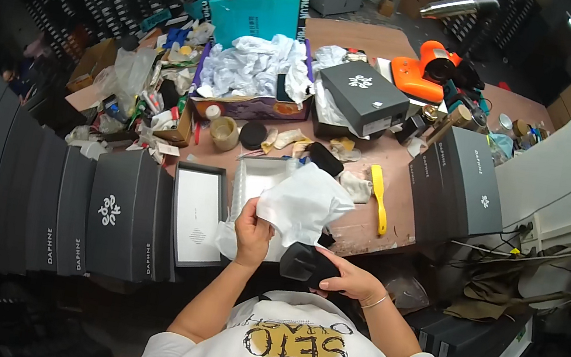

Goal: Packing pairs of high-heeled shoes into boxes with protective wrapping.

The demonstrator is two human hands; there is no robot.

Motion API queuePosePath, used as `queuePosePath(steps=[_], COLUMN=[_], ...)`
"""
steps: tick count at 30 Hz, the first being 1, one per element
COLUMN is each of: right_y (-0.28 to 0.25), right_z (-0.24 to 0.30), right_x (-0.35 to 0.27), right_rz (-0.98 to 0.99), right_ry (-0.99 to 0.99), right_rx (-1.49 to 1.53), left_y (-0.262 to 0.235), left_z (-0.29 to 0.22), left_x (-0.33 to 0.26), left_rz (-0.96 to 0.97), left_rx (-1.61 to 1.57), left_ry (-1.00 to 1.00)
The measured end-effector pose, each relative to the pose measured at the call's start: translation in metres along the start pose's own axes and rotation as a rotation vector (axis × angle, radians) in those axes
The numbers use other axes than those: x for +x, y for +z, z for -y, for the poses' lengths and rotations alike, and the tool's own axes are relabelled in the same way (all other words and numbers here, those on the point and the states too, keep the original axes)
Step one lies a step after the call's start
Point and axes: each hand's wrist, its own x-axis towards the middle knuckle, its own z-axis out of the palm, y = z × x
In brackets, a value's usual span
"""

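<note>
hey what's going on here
The person's left hand holds up a thin white sheet, while the right hand grips a black item, perhaps a shoe, near the sheet's lower edge. A white-lined box lies open, partly hidden by the sheet. Dark boxes stand to the left.

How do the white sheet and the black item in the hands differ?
The white sheet is pale and thin; the black item is dark and thicker. The left hand holds the white sheet; the right hand holds the black item. Both are hand-held.
</note>
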Motion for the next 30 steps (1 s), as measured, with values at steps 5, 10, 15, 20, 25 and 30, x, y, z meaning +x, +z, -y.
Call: queuePosePath(steps=[5, 10, 15, 20, 25, 30], right_y=[0.024, 0.009, 0.01, 0.021, 0.05, 0.023], right_z=[-0.003, -0.021, -0.03, -0.029, -0.016, -0.037], right_x=[0.008, 0.009, -0.025, -0.026, -0.007, -0.001], right_rz=[-0.43, -0.809, -0.563, -0.621, -0.712, -0.816], right_ry=[-0.353, -0.548, -0.454, -0.341, -0.569, -0.368], right_rx=[0.275, -0.291, 0.173, 0.262, 0.751, 0.228], left_y=[0.029, 0.063, 0.081, 0.083, 0.09, 0.088], left_z=[-0.05, -0.035, -0.04, -0.015, -0.021, -0.034], left_x=[-0.017, -0.023, 0.005, -0.008, -0.01, -0.014], left_rz=[0.432, 0.442, 0.411, 0.443, 0.657, 0.586], left_rx=[0.62, 0.524, 0.323, 0.182, 0.349, 0.359], left_ry=[0.685, 0.614, 0.573, 0.408, 0.846, 0.89])
